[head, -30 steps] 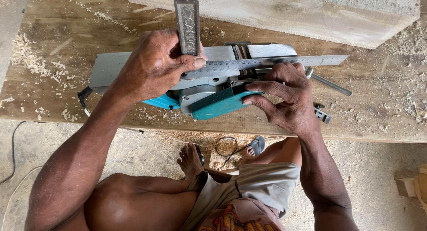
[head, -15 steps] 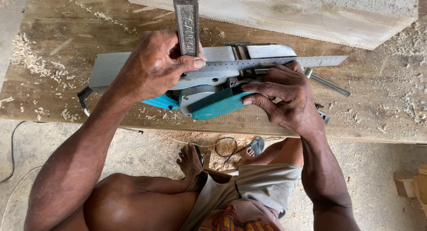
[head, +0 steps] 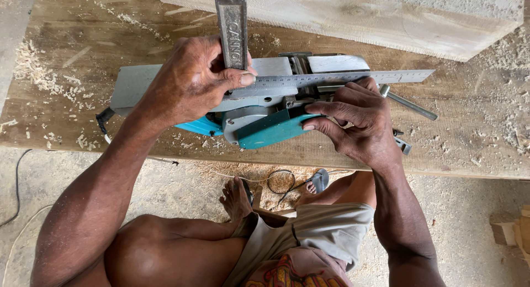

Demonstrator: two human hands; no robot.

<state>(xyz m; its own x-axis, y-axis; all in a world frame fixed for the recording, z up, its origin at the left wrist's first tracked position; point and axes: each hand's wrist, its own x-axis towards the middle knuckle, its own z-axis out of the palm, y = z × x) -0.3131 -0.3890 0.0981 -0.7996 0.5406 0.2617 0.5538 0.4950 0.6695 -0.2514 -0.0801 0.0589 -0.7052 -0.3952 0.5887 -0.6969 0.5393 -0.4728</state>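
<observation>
1. Rough wooden bench [head: 486,138] across the upper half, littered with shavings [head: 38,71]; pale plank [head: 359,16] lying aslant at the far edge; dusty floor below, with a black cord [head: 279,182] looped near a bare foot [head: 237,198].
2. Planer [head: 265,113] turned over on the bench, grey sole facing up, teal body toward the near edge (long axis left to right across the bench).
3. Steel ruler [head: 342,80] laid flat along the sole, parallel to that long axis, far end jutting past the planer to the right.
4. Dark metal handle [head: 232,27] standing at a right angle to the ruler, pointing away toward the plank.
5. Left hand [head: 193,82] closed over the handle's base and the ruler's left part, thumb pressed flat on the metal; directly on top of the planer, so nearer than the other hand to the ruler.
6. Right hand [head: 359,121] half curled, just to the right of the planer's middle and below the ruler; fingertips [head: 312,107] touching the teal side cover and the gap in the sole (whether anything small is pinched there, cannot tell).
7. Thin metal rod [head: 408,103] resting on the bench beyond the right hand, angled down to the right, apart from the fingers.
</observation>
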